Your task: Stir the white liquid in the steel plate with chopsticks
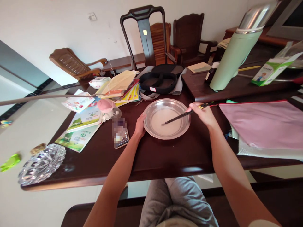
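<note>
In front of you runs a dark bench (pixel 161 159), with a tall-backed chair (pixel 148 47) beyond its far edge. On the bench's right side lies a mauve pouch (pixel 262 124); farther off to the right, a green flask (pixel 234 60) stands on a second dark surface. Your bowl (pixel 170 136), shiny metal, rests on the middle of the bench, near of an open black case (pixel 158 78), with whitish liquid (pixel 158 118) in its bottom. A clear glass dish (pixel 42 164) sits at the bench's near left corner. Your left grip (pixel 140 126) grasps the bowl's left side, its underside hidden, and a phone (pixel 120 134) lies just left of it. Your right grip (pixel 203 113), above the bowl's right rim, is closed around dark chopsticks (pixel 177 118), which slant down leftward, their tips at the liquid.
</note>
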A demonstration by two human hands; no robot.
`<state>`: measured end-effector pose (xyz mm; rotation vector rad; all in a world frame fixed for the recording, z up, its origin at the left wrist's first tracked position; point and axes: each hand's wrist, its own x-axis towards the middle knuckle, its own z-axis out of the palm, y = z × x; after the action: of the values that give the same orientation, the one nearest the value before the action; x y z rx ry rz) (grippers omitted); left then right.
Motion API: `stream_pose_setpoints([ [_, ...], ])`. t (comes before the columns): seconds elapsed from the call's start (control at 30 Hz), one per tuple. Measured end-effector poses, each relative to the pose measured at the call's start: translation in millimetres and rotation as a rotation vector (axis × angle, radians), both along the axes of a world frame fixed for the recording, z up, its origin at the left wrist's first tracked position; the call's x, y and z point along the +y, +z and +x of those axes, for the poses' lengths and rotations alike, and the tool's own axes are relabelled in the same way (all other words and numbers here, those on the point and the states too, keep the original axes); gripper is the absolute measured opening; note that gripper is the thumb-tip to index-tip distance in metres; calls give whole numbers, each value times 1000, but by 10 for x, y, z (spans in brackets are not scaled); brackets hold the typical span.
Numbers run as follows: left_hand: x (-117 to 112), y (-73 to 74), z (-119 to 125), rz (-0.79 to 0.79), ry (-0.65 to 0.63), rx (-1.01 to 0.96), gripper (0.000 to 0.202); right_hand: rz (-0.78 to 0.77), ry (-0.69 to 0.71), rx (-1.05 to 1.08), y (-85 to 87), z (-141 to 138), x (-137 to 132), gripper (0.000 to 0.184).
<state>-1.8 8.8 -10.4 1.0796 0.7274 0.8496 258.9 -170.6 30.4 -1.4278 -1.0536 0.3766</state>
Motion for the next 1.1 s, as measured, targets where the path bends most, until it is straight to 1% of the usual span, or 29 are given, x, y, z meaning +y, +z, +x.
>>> stream_pose_setpoints([
  [0.07,0,5,-1,-1,-4,1,51,-6,11,-34,0,-8,20,57],
  [0.1,-1,9,-3,-2,-3,3,50,4,-23,-42,-8,11,21,56],
  [0.2,-4,21,-10,5,2,17,48,75,-191,-9,-50,114,-7,56],
  [0.27,-7,26,-12,10,3,23,47,100,-235,30,-65,154,-31,58],
  [0.33,-11,28,-12,10,2,20,47,74,-178,42,-57,130,-37,58],
  [0.4,-13,27,-9,9,-2,12,49,17,-65,14,-32,62,-21,57],
  [0.47,-13,24,-6,10,-4,6,49,-20,12,-35,-10,2,4,56],
  [0.53,-11,20,-5,8,-4,8,50,-16,1,-64,-7,-5,16,55],
  [0.67,-5,10,-8,3,0,21,48,71,-188,-15,-38,100,-15,54],
  [0.73,-4,9,-11,6,-3,21,49,90,-211,19,-41,119,-30,56],
  [0.77,-4,9,-11,8,-6,18,50,79,-185,26,-36,107,-31,57],
  [0.87,-7,15,-8,6,-14,7,53,-1,-24,-11,-8,22,-4,55],
  [0.93,-10,20,-3,2,-12,0,53,-26,25,-50,1,-10,16,53],
  [1.0,-13,23,1,3,-5,-1,51,-7,-35,-61,-10,16,16,53],
  [1.1,-13,23,-1,11,-1,14,50,58,-210,-10,-40,109,-18,56],
])
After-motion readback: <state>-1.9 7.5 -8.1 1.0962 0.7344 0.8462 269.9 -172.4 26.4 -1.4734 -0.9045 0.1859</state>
